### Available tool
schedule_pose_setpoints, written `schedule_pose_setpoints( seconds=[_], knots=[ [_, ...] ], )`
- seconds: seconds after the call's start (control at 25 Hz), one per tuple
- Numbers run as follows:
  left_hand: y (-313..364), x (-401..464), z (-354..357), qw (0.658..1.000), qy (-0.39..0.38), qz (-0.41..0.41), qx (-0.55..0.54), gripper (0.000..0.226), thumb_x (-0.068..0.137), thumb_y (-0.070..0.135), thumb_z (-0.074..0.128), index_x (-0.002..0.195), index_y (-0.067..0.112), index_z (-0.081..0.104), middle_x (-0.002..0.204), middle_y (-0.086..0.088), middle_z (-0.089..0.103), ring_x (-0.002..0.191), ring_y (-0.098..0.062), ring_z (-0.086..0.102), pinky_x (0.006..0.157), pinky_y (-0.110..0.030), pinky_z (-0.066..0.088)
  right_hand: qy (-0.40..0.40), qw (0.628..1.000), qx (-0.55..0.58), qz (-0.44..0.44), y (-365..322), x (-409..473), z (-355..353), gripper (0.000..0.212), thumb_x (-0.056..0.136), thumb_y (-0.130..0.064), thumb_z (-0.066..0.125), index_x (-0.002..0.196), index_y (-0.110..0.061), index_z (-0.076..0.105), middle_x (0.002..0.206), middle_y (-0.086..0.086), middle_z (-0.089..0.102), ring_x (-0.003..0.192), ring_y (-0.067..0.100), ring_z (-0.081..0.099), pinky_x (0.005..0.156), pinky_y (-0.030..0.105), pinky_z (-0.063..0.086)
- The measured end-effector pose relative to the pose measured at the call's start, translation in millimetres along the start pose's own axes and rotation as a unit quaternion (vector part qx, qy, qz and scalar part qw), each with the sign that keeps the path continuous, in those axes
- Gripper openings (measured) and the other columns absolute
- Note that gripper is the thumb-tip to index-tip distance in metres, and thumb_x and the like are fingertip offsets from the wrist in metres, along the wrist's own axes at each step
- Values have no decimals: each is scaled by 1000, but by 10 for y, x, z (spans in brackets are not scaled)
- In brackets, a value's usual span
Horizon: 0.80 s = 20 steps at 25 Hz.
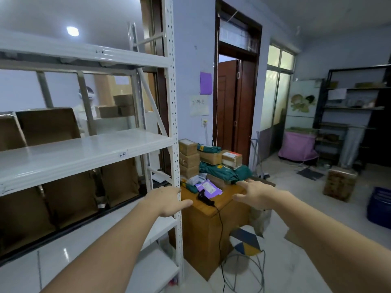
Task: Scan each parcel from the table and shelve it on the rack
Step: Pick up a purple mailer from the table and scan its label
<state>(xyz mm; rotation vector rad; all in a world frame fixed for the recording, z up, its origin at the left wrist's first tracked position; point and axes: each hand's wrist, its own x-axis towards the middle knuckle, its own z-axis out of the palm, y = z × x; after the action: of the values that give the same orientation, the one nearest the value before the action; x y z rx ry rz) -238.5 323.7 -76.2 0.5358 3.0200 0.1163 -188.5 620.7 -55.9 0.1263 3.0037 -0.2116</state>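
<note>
- Both of my arms reach forward; the left hand [169, 200] is released, fingers loosely extended, holding nothing, seen in front of the white upright of the rack [172, 115]
- The right hand [255, 193] is likewise released, fingers spread, empty, over the near right part of the desk [208, 210]; whether it touches the wood I cannot tell
- The parcels [211, 159] are on the desk, piled against the wall: brown cartons stacked at left, green mailers and a labelled carton behind, a purple mailer [208, 187] lying flat in front
- A black scanner [204, 197] lies on the desk between my hands, just beside the purple mailer; its cable runs over the desk edge to the floor
- The middle shelf of the rack carries brown cartons [45, 125] at far left, cut off by the frame edge; more stand on the tier below
- Behind the rack a person [85, 108] in a headset is partly hidden by struts
- A stool [247, 244] with a patterned seat stands by the desk; the far room is blurred
</note>
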Motion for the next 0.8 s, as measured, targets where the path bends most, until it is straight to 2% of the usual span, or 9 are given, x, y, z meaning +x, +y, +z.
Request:
schedule_pose_setpoints(
  seconds=[0.16,0.56,0.8],
  knots=[
    [-118,615,101,1000,-4,-1,0,96,85,91,33,161,33,33,165,0,40,148,-26,44,113,-51,45,-7,1000,13,2,-25,614,70,76,92,-67,41,157,-30,24,159,9,35,143,30,37,112,43,36],
    [-360,2297,125,1000,-14,12,-25,88,92,82,40,161,28,34,164,-4,42,145,-28,46,114,-48,43,-9,999,27,30,96,2135,46,73,92,-64,44,154,-28,30,155,9,41,139,30,42,109,42,40],
    [-224,3328,411,998,-48,34,-31,84,93,79,42,155,23,43,157,-7,49,139,-28,51,109,-43,44,-38,999,22,31,439,3121,205,75,92,-65,43,156,-29,26,157,9,38,140,29,41,111,42,40]
  ],
)
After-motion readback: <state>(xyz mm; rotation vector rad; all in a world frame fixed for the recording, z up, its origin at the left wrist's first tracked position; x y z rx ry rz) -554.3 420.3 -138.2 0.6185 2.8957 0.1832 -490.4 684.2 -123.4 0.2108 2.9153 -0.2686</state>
